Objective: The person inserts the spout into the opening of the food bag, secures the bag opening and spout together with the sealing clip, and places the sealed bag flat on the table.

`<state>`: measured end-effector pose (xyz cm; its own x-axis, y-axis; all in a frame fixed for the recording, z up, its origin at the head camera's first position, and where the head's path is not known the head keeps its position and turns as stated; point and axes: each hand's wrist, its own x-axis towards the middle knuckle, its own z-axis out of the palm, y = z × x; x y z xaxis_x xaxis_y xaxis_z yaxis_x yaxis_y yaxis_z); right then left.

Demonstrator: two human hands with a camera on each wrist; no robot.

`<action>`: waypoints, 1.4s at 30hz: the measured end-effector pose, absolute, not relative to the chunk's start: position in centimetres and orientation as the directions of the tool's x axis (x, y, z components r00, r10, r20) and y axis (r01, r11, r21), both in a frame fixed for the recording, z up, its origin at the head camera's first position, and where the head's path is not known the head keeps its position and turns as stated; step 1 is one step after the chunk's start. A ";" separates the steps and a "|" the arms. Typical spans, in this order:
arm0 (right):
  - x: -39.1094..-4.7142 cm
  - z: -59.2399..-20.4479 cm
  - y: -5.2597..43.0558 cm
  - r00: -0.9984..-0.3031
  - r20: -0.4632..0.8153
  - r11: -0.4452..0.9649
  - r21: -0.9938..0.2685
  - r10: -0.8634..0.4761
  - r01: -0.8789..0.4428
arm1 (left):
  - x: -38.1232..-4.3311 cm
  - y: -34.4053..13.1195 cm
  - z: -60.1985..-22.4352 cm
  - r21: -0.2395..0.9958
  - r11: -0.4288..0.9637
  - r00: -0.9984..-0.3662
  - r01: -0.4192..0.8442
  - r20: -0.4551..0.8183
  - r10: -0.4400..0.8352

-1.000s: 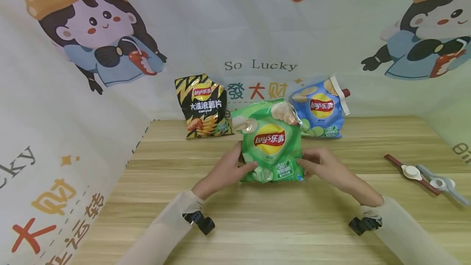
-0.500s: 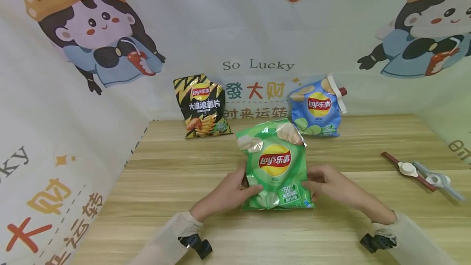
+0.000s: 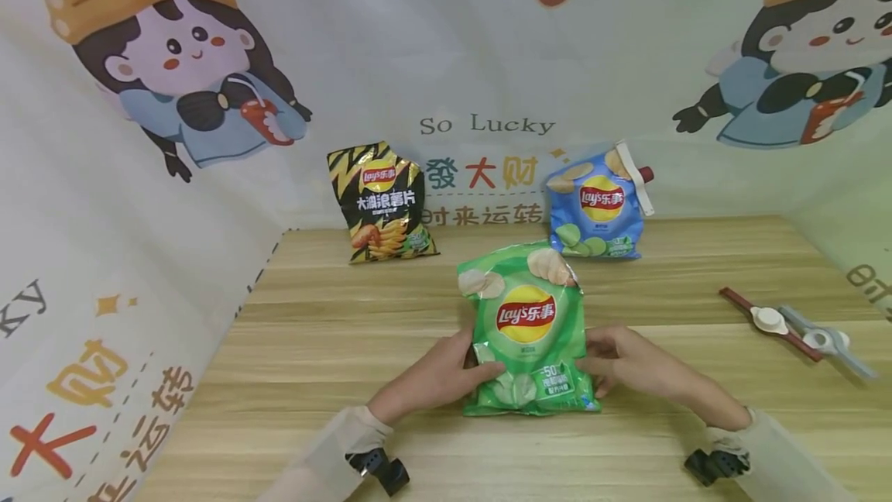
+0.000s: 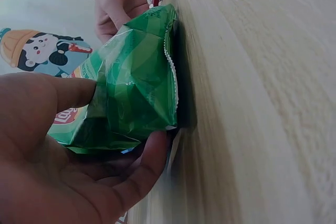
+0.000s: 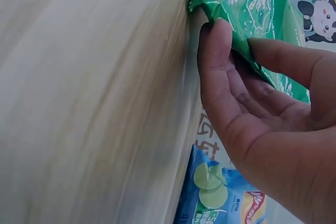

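A green Lay's chip bag (image 3: pixel 530 355) stands at the middle of the wooden table, tilted back a little, its printed front toward me. My left hand (image 3: pixel 442 370) holds its lower left side, thumb across the front and the other fingers behind. At the lower right side my right hand (image 3: pixel 630 359) pinches the bag's edge between thumb and fingers. In the left wrist view the crimped bottom seam of the green bag (image 4: pixel 139 77) lies right at the tabletop. The right wrist view has fingertips curled under the edge of the green bag (image 5: pixel 257 9).
Against the back cloth lean a black and yellow chip bag (image 3: pixel 383 204) and a blue chip bag (image 3: pixel 599 208). A white clip with a red knob (image 3: pixel 637 180) crosses the blue bag's corner. A dark red clip (image 3: pixel 770 321) and a grey clip (image 3: pixel 825 341) lie at the right.
Both hands have brought the green bag toward me and slightly right, away from the two back bags. Printed words behind it have come into sight.
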<state>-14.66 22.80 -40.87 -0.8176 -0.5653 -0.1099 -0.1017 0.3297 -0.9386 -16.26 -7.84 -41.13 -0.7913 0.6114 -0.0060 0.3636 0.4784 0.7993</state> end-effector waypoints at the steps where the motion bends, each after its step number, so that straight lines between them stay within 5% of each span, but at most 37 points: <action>1: -14.6 -40.9 22.8 -0.816 -0.111 0.330 -0.939 -0.568 -0.101 | -16.3 -7.8 -41.1 0.798 0.482 -0.790 0.363 -0.011 0.613; 18: -14.5 -38.6 28.4 -0.910 -0.026 0.552 -0.803 -0.413 -0.227 | -15.6 -7.7 -39.5 0.682 0.623 -0.854 0.382 0.002 0.521; 24: -13.8 -37.7 32.5 -0.968 0.134 0.743 -0.621 -0.214 -0.251 | -15.5 -7.9 -38.7 0.575 0.672 -0.849 0.466 0.078 0.522; 31: -14.8 -38.2 36.7 -0.946 0.295 0.897 -0.370 -0.133 -0.241 | -14.9 -7.9 -37.8 0.416 0.728 -0.838 0.545 0.231 0.495; 42: -15.3 -39.5 39.3 -0.984 0.172 0.968 -0.236 -0.048 -0.089 | -14.3 -5.1 -35.6 0.387 0.682 -0.783 0.620 0.255 0.567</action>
